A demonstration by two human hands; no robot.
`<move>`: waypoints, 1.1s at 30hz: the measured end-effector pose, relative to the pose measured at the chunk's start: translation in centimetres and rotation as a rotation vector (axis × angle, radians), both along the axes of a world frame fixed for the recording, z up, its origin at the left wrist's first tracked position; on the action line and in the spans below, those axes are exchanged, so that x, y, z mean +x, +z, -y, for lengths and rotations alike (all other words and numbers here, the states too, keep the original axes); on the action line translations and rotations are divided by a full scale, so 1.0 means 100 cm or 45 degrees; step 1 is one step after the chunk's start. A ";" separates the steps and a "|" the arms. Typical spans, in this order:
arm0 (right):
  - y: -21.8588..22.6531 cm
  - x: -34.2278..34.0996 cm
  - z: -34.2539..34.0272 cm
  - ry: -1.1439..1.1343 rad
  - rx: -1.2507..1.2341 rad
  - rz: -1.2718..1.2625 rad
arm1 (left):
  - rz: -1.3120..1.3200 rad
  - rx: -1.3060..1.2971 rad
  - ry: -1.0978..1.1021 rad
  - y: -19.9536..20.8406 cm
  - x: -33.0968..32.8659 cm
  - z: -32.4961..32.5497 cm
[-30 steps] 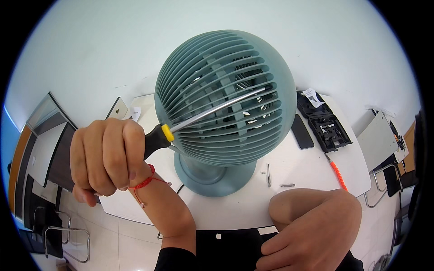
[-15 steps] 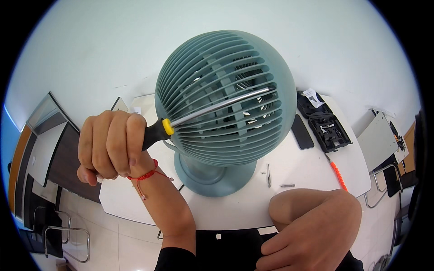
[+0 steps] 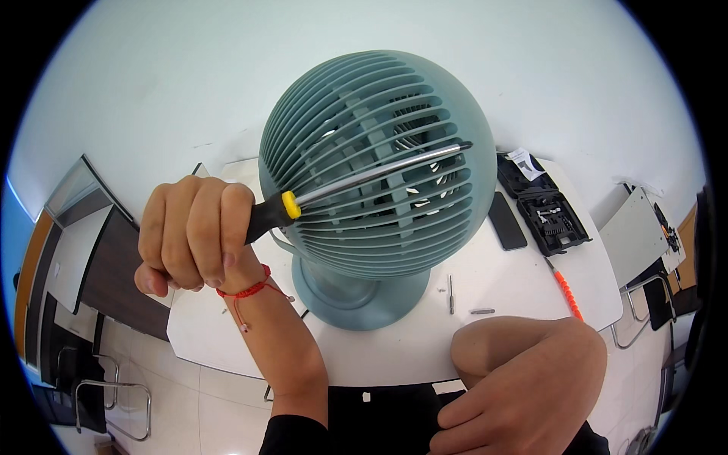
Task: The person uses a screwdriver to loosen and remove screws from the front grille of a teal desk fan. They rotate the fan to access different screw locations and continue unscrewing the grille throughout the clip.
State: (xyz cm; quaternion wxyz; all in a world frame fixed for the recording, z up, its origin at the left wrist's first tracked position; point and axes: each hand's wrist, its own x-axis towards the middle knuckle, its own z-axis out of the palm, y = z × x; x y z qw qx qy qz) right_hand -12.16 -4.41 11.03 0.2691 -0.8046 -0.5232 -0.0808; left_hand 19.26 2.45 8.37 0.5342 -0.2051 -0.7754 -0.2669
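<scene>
My left hand (image 3: 193, 235), wearing a red cord bracelet (image 3: 246, 287), is closed around the dark handle of a screwdriver (image 3: 379, 173) with a yellow collar. Its long metal shaft slants up to the right, lying in view across the slatted front of a grey-green round fan (image 3: 364, 106). The dark tip appears near the slats' right ends; whether it touches the fan I cannot tell. The fan stands upright on its round base (image 3: 364, 311). Low on the right, my right hand (image 3: 508, 417) has its fingers curled, and their inner side is hidden.
The white table (image 3: 379, 364) bears a black phone (image 3: 506, 221), an opened black tool case (image 3: 557, 220), an orange-handled tool (image 3: 565, 292), a thin metal bit (image 3: 451, 294) and a short bit (image 3: 482, 312). A chair (image 3: 114, 387) stands at left.
My left hand has shifted slightly right and upward with the screwdriver, so the tip lies farther right across the fan's front. My right hand and the fan have stayed put.
</scene>
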 end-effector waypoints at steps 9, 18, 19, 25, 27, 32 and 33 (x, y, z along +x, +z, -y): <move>0.000 -0.003 0.001 -0.006 -0.005 0.011 | 0.022 0.006 0.011 0.001 0.000 0.002; 0.004 -0.006 0.009 0.050 -0.185 -0.139 | 0.124 -0.056 -0.029 0.007 -0.002 0.017; 0.005 -0.007 0.012 0.075 -0.274 -0.211 | 0.180 -0.094 -0.046 0.009 -0.001 0.020; 0.001 -0.002 0.000 -0.013 -0.019 -0.004 | 0.239 -0.037 0.001 0.010 -0.002 0.019; 0.001 -0.002 0.000 -0.011 -0.022 -0.005 | 0.244 -0.044 -0.005 0.011 -0.004 0.021; 0.004 -0.003 0.012 0.091 -0.255 -0.244 | 0.262 -0.032 0.045 0.014 -0.007 0.020; 0.003 -0.002 0.012 0.099 -0.243 -0.248 | 0.268 -0.034 0.058 0.015 -0.009 0.018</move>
